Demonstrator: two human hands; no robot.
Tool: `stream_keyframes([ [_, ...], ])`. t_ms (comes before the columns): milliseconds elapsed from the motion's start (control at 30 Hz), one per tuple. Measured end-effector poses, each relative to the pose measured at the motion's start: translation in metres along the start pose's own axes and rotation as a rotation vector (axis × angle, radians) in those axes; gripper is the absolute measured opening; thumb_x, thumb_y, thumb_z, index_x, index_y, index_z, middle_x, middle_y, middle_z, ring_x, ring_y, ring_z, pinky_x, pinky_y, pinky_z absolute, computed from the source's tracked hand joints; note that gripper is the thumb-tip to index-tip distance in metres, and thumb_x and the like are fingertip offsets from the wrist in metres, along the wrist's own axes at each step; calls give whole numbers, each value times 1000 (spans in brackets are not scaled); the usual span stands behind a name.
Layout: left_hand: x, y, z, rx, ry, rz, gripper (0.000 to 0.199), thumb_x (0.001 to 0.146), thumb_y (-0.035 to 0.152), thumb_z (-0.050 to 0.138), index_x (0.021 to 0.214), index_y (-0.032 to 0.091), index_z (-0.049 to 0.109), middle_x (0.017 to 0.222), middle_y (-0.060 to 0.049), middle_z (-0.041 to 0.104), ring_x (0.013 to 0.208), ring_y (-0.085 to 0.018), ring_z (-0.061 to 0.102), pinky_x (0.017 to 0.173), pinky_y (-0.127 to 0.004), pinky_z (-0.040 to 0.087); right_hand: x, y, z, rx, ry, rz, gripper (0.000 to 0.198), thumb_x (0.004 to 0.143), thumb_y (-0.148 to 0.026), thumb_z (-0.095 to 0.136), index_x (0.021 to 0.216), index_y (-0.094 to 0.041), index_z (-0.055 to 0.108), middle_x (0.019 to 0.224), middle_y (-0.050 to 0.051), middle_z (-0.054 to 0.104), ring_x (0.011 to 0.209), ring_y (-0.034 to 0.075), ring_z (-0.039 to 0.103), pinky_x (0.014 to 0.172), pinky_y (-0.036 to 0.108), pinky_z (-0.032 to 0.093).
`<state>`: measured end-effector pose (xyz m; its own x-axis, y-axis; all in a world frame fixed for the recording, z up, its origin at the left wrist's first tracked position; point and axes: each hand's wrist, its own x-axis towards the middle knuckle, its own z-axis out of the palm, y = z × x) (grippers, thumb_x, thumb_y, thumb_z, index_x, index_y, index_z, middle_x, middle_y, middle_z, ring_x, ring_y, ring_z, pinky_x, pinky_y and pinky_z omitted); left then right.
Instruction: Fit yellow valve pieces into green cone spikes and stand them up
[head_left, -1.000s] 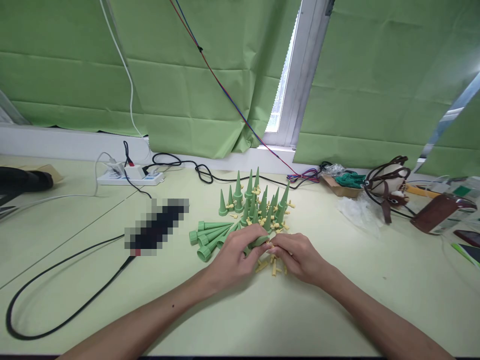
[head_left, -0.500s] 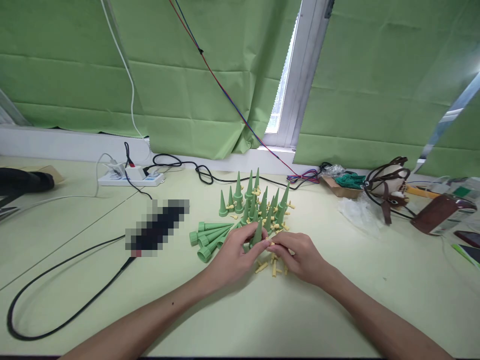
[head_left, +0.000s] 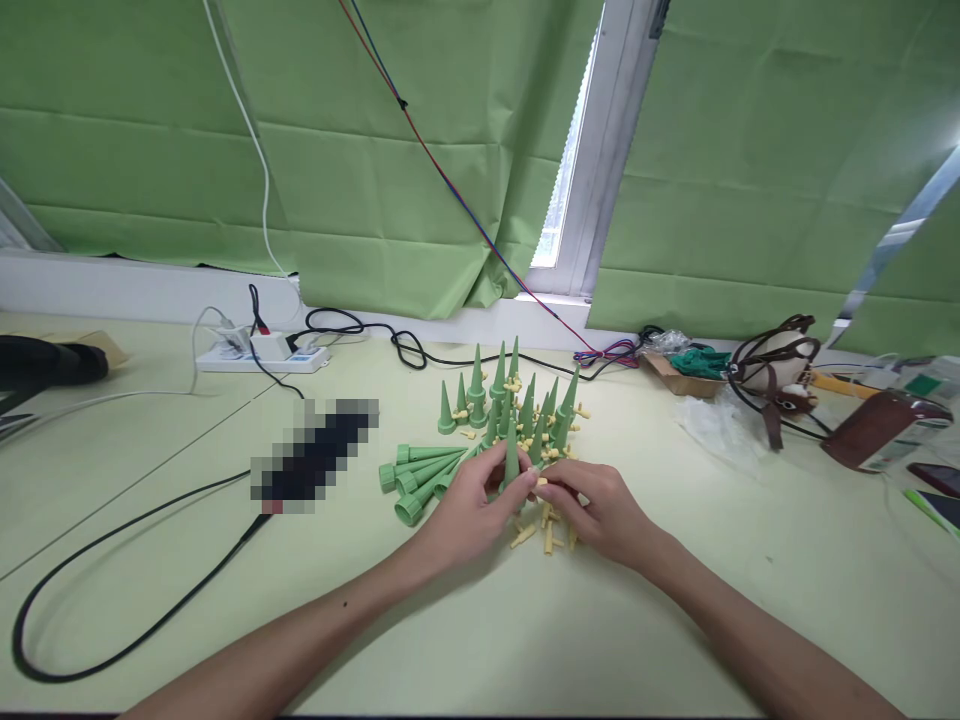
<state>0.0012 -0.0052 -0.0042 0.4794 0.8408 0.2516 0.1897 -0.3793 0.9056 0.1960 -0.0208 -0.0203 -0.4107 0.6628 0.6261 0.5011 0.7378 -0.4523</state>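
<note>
Clearly, both hands are occupied and meet tip to tip above the table [head_left: 637,640]. The left hand [head_left: 476,512] is closed around a green cone [head_left: 511,455], its point up and its long axis close to upright, while the base is hidden behind the fingers. The right hand [head_left: 600,508] pinches a small yellow fitting [head_left: 541,482] between thumb and forefinger. What matters most is how these two lie: the fitting is to the right of the cone and low on it, just beside the left thumb (whether it touches the cone, I cannot tell).

Loose yellow fittings [head_left: 548,540] lie on the near side of the hands, below the gap between them and closer to the right hand. To the left of the left hand, several green cones rest on their sides, open ends facing left [head_left: 409,508]. Just beyond both hands stands a cluster of upright cones [head_left: 478,375], with more yellow pieces [head_left: 582,411] among them.
</note>
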Motion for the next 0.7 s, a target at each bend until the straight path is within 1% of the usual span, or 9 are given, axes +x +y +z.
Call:
stream_keyframes([
  [100, 1, 0, 0, -56, 34, -32, 35, 96, 50, 50, 80, 19, 52, 69, 2, 50, 60, -12, 46, 54, -25, 39, 1, -2, -1, -11, 10, 14, 29, 103, -31, 45, 82, -19, 62, 67, 2, 60, 57, 13, 50, 55, 24, 39],
  [167, 2, 0, 0, -96, 40, -44, 38, 97, 53, 47, 79, 20, 50, 72, 1, 53, 62, -13, 50, 57, -25, 43, 1, -3, -2, -12, 15, 16, 30, 104, -30, 44, 82, -19, 62, 68, 2, 61, 57, 13, 51, 55, 23, 40],
  [267, 3, 1, -1, -176, 0, -70, 38, 98, 55, 43, 87, 20, 55, 80, -2, 60, 69, -15, 59, 63, -27, 49, 2, -3, -3, -13, 40, 19, 32, 104, -29, 41, 82, -19, 61, 67, 2, 60, 57, 13, 50, 55, 24, 40],
  [333, 4, 1, -1, -204, -25, -89, 39, 99, 55, 41, 92, 20, 57, 84, -4, 63, 73, -17, 62, 62, -27, 50, 2, -4, -3, -15, 71, 25, 32, 105, -29, 39, 83, -19, 61, 66, 2, 59, 56, 13, 49, 56, 24, 40],
  [400, 3, 2, -1, -196, -34, -91, 41, 99, 56, 40, 95, 20, 60, 87, -6, 64, 79, -19, 63, 65, -28, 51, 2, -4, -3, -14, 102, 29, 32, 105, -29, 39, 83, -19, 60, 65, 1, 57, 56, 13, 49, 56, 24, 40],
  [467, 3, 3, -1, -161, -36, -81, 43, 99, 56, 39, 98, 19, 61, 91, -6, 65, 88, -20, 62, 73, -29, 52, 2, -4, -3, -6, 118, 26, 30, 104, -27, 40, 82, -19, 60, 65, 1, 56, 57, 13, 49, 56, 24, 39],
  [567, 2, 5, 0, -106, -44, -52, 44, 100, 54, 38, 98, 18, 63, 94, -6, 65, 94, -20, 60, 85, -29, 49, 1, -4, -2, 18, 99, 24, 29, 103, -24, 41, 80, -19, 59, 65, 0, 55, 57, 13, 48, 57, 24, 39],
  [633, 2, 6, 1, -88, -55, -34, 43, 100, 53, 39, 95, 18, 63, 93, -6, 64, 92, -19, 59, 86, -29, 47, 1, -5, -1, 27, 76, 32, 31, 103, -23, 40, 78, -19, 57, 64, -1, 52, 57, 13, 46, 57, 24, 37],
  [700, 2, 6, 2, -73, -65, -28, 42, 100, 52, 41, 92, 17, 62, 90, -5, 62, 87, -18, 56, 80, -27, 46, 0, -6, -1, 32, 66, 51, 31, 103, -23, 40, 77, -19, 56, 63, -1, 51, 56, 13, 45, 56, 24, 37],
])
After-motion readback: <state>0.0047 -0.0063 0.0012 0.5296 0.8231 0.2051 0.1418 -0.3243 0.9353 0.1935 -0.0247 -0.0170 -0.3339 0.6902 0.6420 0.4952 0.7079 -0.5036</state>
